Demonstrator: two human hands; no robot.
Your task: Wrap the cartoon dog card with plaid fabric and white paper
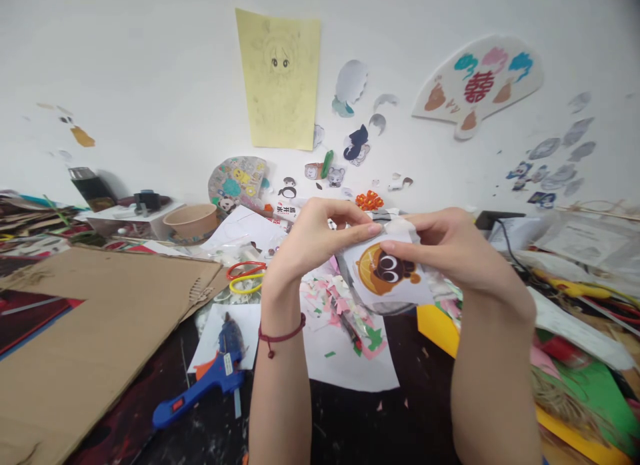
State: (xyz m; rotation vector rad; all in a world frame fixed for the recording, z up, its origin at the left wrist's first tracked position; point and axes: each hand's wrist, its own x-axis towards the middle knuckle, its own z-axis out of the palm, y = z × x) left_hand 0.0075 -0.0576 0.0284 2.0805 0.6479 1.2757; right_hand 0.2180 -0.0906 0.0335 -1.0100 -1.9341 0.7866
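Observation:
Both hands are raised over the middle of the table around a white paper piece (366, 292) printed with a brown and yellow cartoon figure. Clear, shiny film surrounds the paper. My left hand (330, 235) pinches the upper left edge of the film, and a dark red cord bracelet circles that wrist. My right hand (440, 242) holds the right side, its thumb lying across the paper beside the figure and its other fingers partly hidden behind. Beneath them, a white sheet (350, 375) carries pink and green paper scraps.
A blue glue gun (200, 392) lies left of the left forearm, near scissors with red and yellow handles (246, 285). Brown cardboard (115, 325) covers the left side. Yellow and green paper (600, 392) lies at the right; a pink bowl (191, 218) stands behind.

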